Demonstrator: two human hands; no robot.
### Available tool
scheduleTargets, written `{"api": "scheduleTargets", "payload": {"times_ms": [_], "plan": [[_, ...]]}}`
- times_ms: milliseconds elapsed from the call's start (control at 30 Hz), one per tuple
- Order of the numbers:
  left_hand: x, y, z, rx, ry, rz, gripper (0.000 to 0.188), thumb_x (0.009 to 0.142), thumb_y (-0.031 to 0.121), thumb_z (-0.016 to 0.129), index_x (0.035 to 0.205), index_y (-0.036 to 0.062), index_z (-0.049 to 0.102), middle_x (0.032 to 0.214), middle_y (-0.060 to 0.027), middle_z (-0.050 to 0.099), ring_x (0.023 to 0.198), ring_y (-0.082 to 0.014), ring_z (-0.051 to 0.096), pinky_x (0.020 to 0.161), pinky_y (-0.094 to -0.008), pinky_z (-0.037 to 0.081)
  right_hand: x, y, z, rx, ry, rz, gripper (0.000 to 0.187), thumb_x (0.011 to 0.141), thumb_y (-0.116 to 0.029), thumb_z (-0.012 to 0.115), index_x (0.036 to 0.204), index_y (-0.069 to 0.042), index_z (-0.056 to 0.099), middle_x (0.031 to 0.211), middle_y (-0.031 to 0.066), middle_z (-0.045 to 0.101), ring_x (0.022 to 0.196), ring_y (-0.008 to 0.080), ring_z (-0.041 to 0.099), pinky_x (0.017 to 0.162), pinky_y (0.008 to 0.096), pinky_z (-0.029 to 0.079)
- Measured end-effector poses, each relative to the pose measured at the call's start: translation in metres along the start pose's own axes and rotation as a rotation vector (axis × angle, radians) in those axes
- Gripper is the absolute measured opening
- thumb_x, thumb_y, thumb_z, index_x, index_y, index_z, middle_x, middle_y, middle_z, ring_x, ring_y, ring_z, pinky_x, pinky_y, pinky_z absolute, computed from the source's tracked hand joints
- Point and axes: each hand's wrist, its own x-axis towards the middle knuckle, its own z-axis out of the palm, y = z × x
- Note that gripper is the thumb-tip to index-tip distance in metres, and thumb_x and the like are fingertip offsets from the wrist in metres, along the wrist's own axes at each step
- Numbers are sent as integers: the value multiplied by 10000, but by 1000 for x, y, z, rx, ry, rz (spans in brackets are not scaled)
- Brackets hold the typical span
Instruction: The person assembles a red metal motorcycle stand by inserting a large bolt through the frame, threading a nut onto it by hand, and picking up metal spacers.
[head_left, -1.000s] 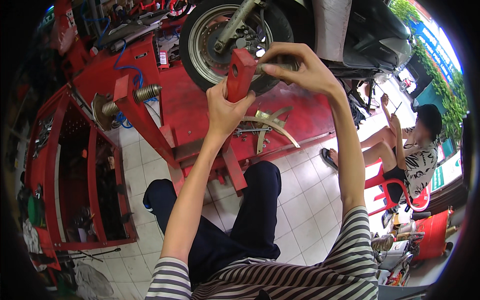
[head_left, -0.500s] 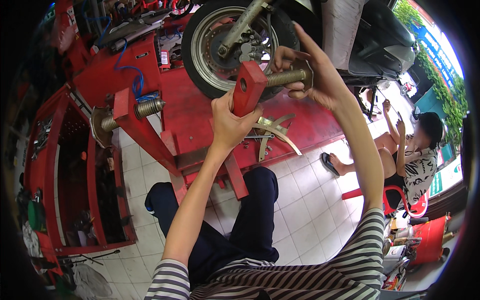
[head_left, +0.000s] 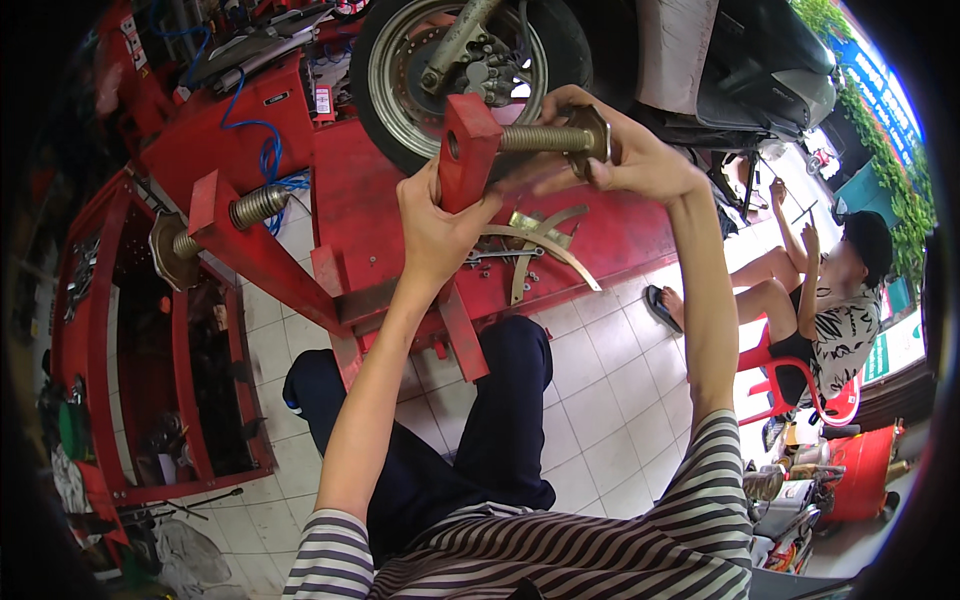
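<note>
A red metal stand has two uprights, each with a coarse threaded screw through its top. My left hand (head_left: 438,228) is closed around the right upright (head_left: 466,172), just below its hole. From that upright the brass-coloured screw (head_left: 535,138) sticks out to the right, ending in a flat knob (head_left: 598,138). Around this knob my right hand (head_left: 648,158) has its fingers curled, the lower ones smeared by motion. On the left, the other upright (head_left: 262,262) leans outward with its pointed screw (head_left: 258,207) and knob (head_left: 172,250), touched by neither hand.
Behind the stand, a motorcycle's front wheel (head_left: 400,150) rests by a red platform (head_left: 350,215). Curved metal strips (head_left: 550,245), a wrench (head_left: 505,253) and small nuts lie on it. A red open cabinet (head_left: 190,380) stands left. At right, a person (head_left: 845,310) sits on a red chair.
The stand's uprights and both my hands appear further left and slightly higher in view. My right hand's raised index finger has curled down over the knob.
</note>
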Motion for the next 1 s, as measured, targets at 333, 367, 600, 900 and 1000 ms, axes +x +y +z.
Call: {"api": "scheduleTargets", "payload": {"times_ms": [333,367,600,900,1000], "plan": [[-3,3,4,-11,27,14,196,744,40,716,897,-40,622,671,-3,604,636,-40,486,606,-240,421,14,-29,34,61,352,411,887,992,-698,137,1116,45,605,657,103,589,406,124,374,432,250,363],[-3,3,4,-2,27,21,201,743,42,715,903,-40,624,669,-7,605,635,-41,487,607,-241,423,15,-29,36,1,400,393,870,995,-692,143,1120,23,623,666,105,607,432,131,401,457,253,374],[-2,3,5,10,35,72,204,739,49,713,906,-40,637,684,-24,621,661,-47,510,620,-252,450,27,-17,57,-441,849,173,769,1007,-660,199,1122,-33,629,710,78,640,445,135,456,455,271,384],[0,5,3,54,24,23,166,738,63,712,838,-27,614,627,-20,582,604,-56,482,568,-272,426,6,-28,65,-385,750,283,540,981,-504,554,1165,3,542,813,114,652,610,104,582,567,233,461],[-2,6,7,57,31,4,192,733,67,724,864,-36,629,647,-44,612,627,-56,504,594,-270,442,-11,-34,63,-376,599,98,577,884,-180,753,1344,-8,449,1244,96,596,743,81,619,707,244,520]]}}
